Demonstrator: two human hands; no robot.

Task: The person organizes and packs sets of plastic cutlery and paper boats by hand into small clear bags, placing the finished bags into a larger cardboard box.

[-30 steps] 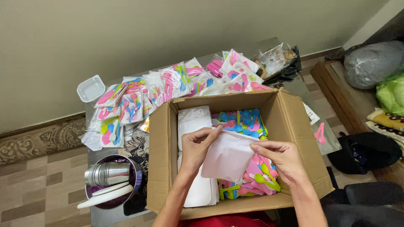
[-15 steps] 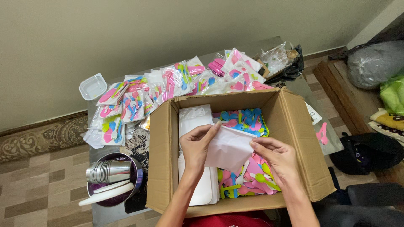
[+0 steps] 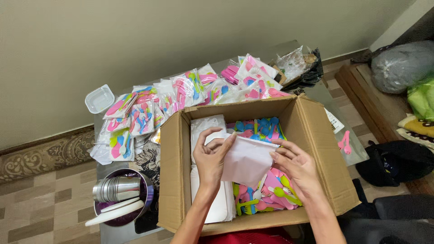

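Left hand (image 3: pixel 212 156) and right hand (image 3: pixel 294 167) both pinch a white packet (image 3: pixel 247 160), fingers loosely curled on its edges, above the open box (image 3: pixel 316 149). Inside lie bright plastic cutlery (image 3: pixel 266 199) and white trays (image 3: pixel 217 203); bagged cutlery (image 3: pixel 181 97) litters the table behind, steel cups (image 3: pixel 113 189) left, tiled floor (image 3: pixel 40 212) below.
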